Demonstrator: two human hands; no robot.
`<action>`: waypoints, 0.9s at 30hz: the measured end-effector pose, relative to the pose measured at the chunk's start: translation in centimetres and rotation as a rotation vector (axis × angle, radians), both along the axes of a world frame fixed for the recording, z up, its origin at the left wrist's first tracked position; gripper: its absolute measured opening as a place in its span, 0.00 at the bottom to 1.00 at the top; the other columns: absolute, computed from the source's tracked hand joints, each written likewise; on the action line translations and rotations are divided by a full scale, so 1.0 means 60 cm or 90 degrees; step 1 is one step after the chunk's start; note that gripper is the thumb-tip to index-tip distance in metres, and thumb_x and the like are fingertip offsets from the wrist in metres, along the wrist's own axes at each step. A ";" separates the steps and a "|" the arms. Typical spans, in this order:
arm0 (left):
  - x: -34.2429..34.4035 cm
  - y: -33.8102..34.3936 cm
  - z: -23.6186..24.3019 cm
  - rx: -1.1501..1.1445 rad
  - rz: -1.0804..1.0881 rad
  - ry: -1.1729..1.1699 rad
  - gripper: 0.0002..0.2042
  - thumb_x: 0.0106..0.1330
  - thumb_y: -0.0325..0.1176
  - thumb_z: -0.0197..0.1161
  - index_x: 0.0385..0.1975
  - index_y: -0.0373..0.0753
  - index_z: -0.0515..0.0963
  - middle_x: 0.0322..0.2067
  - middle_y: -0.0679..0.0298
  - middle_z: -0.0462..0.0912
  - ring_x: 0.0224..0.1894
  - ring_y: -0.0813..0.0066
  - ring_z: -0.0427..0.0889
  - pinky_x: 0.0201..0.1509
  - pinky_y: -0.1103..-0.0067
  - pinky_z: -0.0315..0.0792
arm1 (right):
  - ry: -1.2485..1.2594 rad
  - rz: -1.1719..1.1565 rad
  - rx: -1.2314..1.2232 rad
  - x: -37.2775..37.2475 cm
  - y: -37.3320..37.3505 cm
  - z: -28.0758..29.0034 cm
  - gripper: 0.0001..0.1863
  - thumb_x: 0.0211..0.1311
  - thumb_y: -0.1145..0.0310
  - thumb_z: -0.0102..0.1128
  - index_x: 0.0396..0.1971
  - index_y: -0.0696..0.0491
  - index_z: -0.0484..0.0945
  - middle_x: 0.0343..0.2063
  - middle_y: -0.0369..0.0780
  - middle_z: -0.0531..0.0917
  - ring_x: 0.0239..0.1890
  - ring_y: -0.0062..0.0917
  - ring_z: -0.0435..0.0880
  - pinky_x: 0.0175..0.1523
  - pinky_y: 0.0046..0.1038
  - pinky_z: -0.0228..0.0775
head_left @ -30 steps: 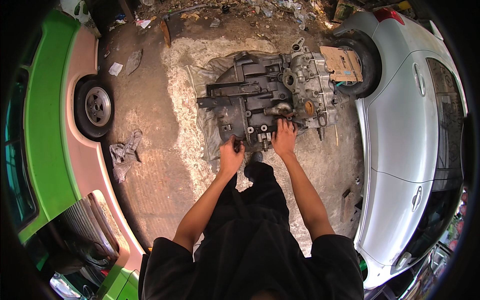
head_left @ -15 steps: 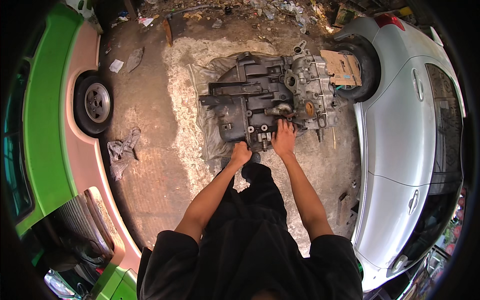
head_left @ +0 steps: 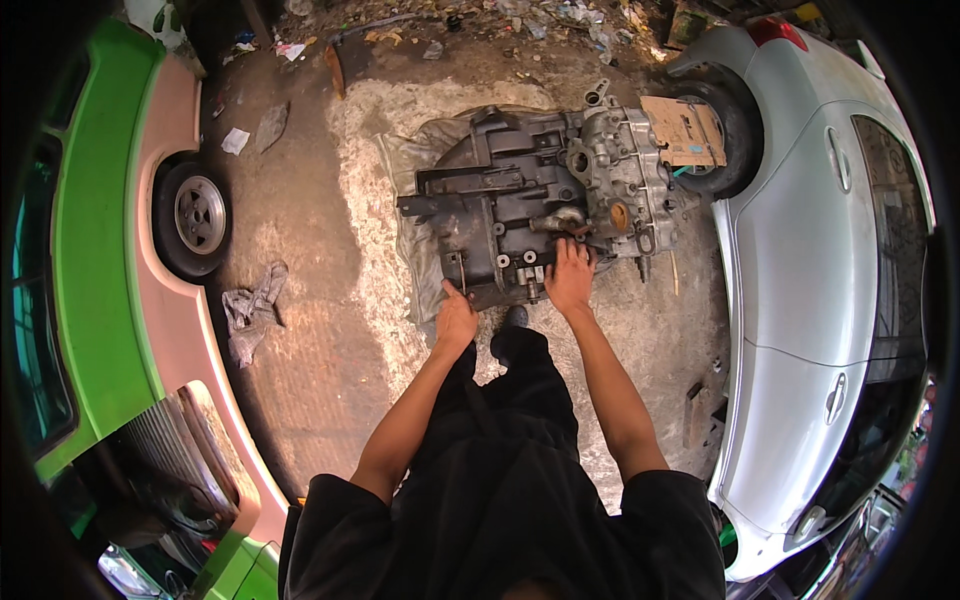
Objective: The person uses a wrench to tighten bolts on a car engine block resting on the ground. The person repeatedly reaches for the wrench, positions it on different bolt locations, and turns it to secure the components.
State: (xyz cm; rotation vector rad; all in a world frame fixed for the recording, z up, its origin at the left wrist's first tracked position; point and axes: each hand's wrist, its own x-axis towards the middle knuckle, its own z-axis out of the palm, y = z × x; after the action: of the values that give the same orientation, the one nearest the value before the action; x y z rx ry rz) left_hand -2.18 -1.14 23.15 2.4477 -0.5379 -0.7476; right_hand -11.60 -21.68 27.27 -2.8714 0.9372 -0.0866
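A dirty dark engine (head_left: 515, 220) with a bare-metal cylinder head (head_left: 610, 185) on its right side lies before my feet. My right hand (head_left: 571, 277) rests on its near edge, fingers spread over the dark casing, holding nothing that I can see. At the near left corner of the engine is my left hand (head_left: 457, 318), its fingers mostly curled. A thin, light line like a slim rod rises from its fingertips against the casing; what it is stays too small to make out.
A grey sheet (head_left: 402, 250) lies under the engine. To the right stand a silver car (head_left: 790, 330) and a cardboard piece (head_left: 682, 130) by its wheel; to the left, a green and pink vehicle (head_left: 95, 220). A crumpled rag (head_left: 252, 310) lies on the floor. Litter (head_left: 540, 25) is strewn at the far end.
My left hand has shifted left and a little toward me along the engine's near edge, and a thin line now shows above its fingertips. My right hand stays on the casing.
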 end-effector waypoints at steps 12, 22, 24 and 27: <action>0.085 -0.025 0.093 -0.305 0.043 -0.066 0.09 0.63 0.29 0.62 0.38 0.29 0.78 0.28 0.44 0.82 0.33 0.43 0.82 0.36 0.63 0.74 | 0.000 0.009 -0.002 -0.003 -0.002 -0.007 0.28 0.53 0.67 0.60 0.55 0.57 0.65 0.54 0.47 0.70 0.58 0.41 0.66 0.68 0.47 0.48; 0.133 -0.121 0.072 -0.217 0.067 -0.123 0.11 0.67 0.32 0.55 0.36 0.28 0.79 0.28 0.39 0.80 0.33 0.41 0.81 0.37 0.59 0.73 | 0.008 0.010 -0.005 -0.003 -0.002 -0.004 0.28 0.55 0.65 0.58 0.56 0.56 0.65 0.55 0.44 0.71 0.60 0.38 0.66 0.69 0.47 0.47; 0.145 -0.126 0.058 -0.156 0.075 -0.086 0.15 0.67 0.36 0.53 0.35 0.27 0.79 0.30 0.36 0.80 0.35 0.36 0.79 0.42 0.55 0.73 | 0.007 0.007 0.001 -0.003 -0.002 -0.003 0.27 0.55 0.65 0.58 0.56 0.56 0.66 0.55 0.44 0.70 0.60 0.38 0.66 0.69 0.47 0.47; 0.153 -0.133 0.040 -0.112 0.082 -0.051 0.17 0.66 0.38 0.54 0.34 0.25 0.78 0.30 0.37 0.80 0.37 0.35 0.79 0.48 0.55 0.73 | 0.023 0.004 0.023 -0.002 -0.003 -0.001 0.27 0.55 0.65 0.58 0.56 0.56 0.66 0.56 0.45 0.70 0.60 0.38 0.66 0.69 0.48 0.47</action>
State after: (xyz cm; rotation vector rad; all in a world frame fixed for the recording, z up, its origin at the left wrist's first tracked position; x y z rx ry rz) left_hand 7.02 -9.13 25.54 2.3309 -0.4506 -0.5283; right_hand -11.71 -21.88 27.23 -2.8520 0.9265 -0.0174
